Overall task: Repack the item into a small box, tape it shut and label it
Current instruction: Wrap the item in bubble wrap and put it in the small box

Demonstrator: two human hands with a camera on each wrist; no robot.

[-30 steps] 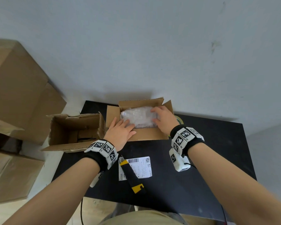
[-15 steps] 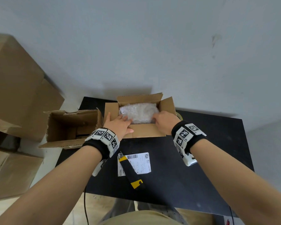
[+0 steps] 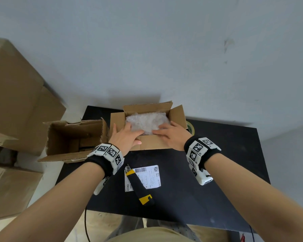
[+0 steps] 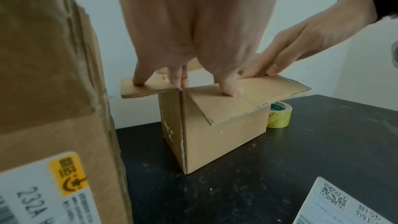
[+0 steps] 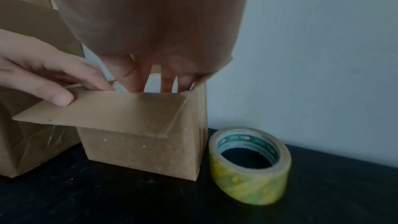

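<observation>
Both hands (image 3: 147, 135) shifted nearer on item (image 3: 147, 122)

A black bench (image 3: 226, 172) is standing against a pale wall, its dark top showing light scuffs in the wrist views. A small open cardboard box (image 3: 152, 142) is sitting at its far edge. A roll of yellowish tape (image 5: 251, 166) is lying just beside the box's right side. A larger open box (image 3: 73, 138) is resting at the bench's left edge, just beside the small one. Nearer the person, a white printed label (image 3: 147, 177) is lying flat, with a black-and-yellow utility knife (image 3: 140, 189) lying across its left part.
</observation>
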